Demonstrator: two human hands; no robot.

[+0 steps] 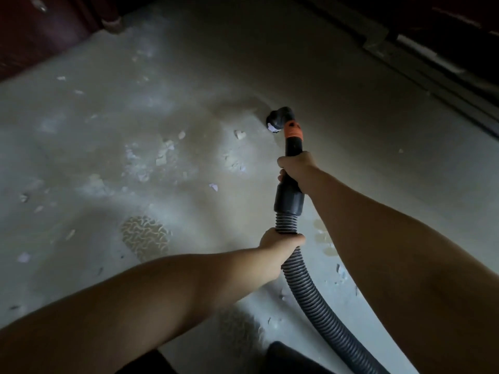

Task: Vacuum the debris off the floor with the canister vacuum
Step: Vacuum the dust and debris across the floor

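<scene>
Vacuum hose (298,268): both hands' fingers curled round it, nozzle (278,121) w/ white scrap at mouth.

Two bare forearms, no sleeves, left hand (279,242), right hand (297,166)

Dim room, dusty pale concrete floor (337,76), shoe print (145,236), dark wooden furniture (40,31)

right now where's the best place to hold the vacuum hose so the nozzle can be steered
Hold the rigid black wand just below the orange collar, coming from the right as the right hand does. It is stiff and round, so it aims the nozzle. The left hand holds the ribbed hose behind the cuff.
</scene>
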